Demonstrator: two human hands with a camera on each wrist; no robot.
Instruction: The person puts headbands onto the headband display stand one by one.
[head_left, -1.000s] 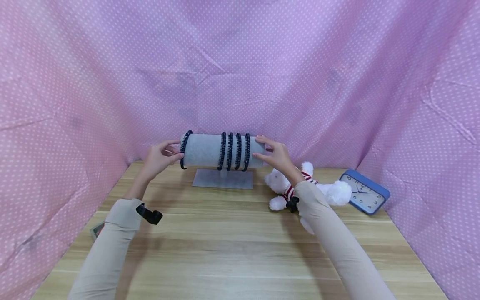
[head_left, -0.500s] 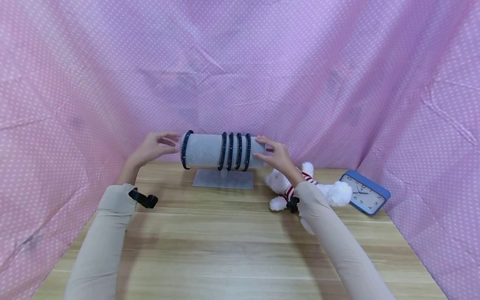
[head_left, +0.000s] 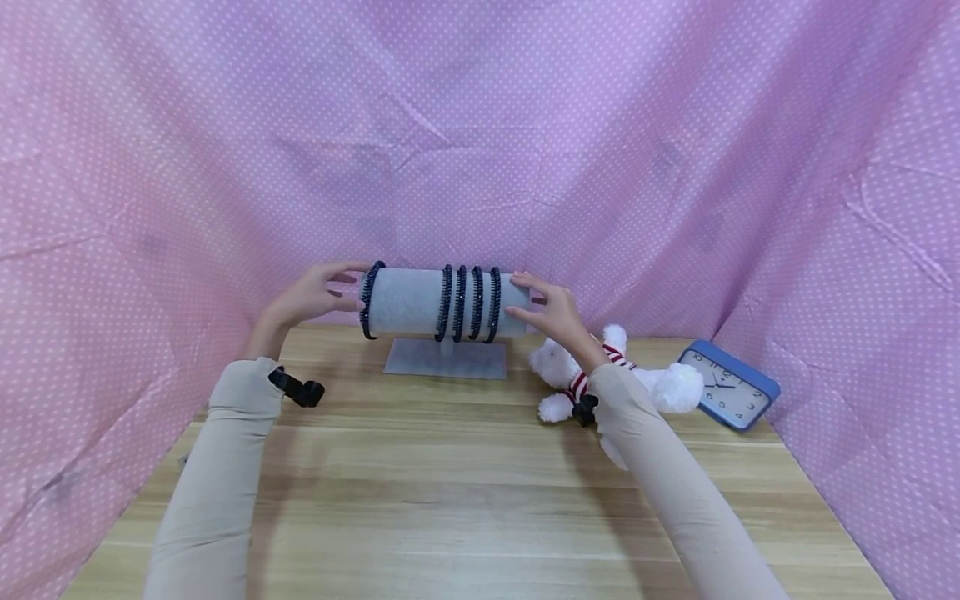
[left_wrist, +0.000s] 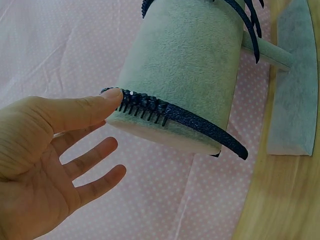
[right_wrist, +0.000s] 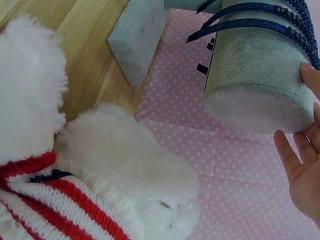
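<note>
A grey padded cylinder stand [head_left: 408, 302] lies level above its flat base [head_left: 446, 358]. Several dark blue headbands with comb teeth encircle it, grouped on its right half. One more headband [left_wrist: 195, 122] sits around the left end. My left hand [head_left: 311, 293] holds this headband at the left end, its thumb on the toothed part in the left wrist view. The index fingertip reaches up by the top of the band; the remaining fingers stay apart from it. At the right end, my right hand [head_left: 551, 310] grips the cylinder, thumb in front near the outermost headband [right_wrist: 245, 22].
A white plush toy [head_left: 555, 367] in a red-striped knit lies under my right forearm. A blue-framed clock [head_left: 727, 385] leans at the far right. Pink dotted cloth [head_left: 480, 150] surrounds the wooden table [head_left: 435, 483]. Some small item [head_left: 184, 459] peeks out by the left sleeve.
My left hand let go of the left-end headband and drew back left half a second ago, then returned to it, now set higher. The right hand has stayed in place.
</note>
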